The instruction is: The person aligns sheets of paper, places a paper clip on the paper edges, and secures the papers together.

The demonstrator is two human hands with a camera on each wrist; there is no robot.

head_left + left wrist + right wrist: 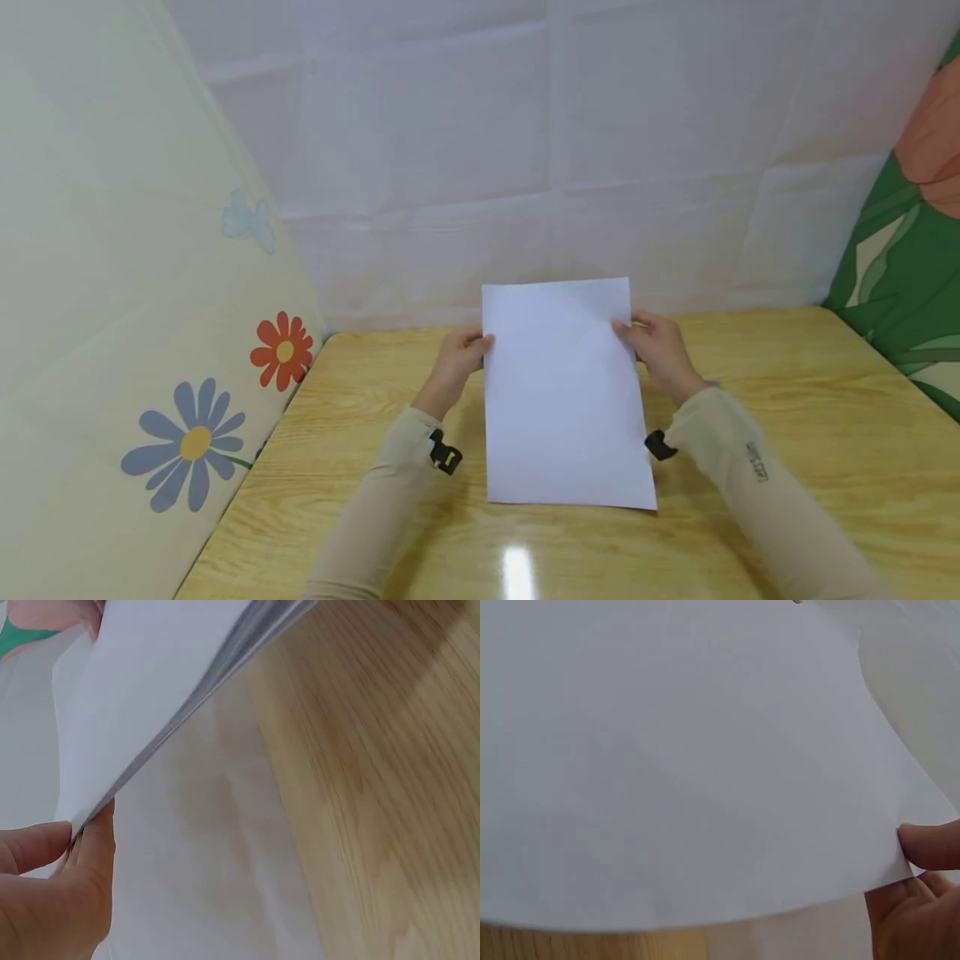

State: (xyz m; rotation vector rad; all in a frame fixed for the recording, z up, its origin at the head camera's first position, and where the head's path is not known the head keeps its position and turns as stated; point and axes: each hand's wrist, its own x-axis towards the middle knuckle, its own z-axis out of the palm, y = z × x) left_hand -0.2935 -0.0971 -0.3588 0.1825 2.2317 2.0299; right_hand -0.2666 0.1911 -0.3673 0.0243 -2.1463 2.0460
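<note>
Blank white paper (562, 408) is held up over the table, its face toward the head camera. My left hand (456, 362) pinches the left edge above the middle, thumb in front and fingers behind. On the opposite edge, a little higher, my right hand (663, 354) pinches it the same way. From the left wrist, the side of the paper (157, 682) shows several layered edges, like a thin stack of sheets. In the right wrist view the paper (690, 765) bows gently, and the right thumb (934, 846) presses near its corner.
Below is a wood-grain table (795, 417). A creased white cloth backdrop (450, 150) rises behind its far edge. A panel with printed flowers (195, 442) stands at the left, and a green leaf-print panel (907, 275) at the right.
</note>
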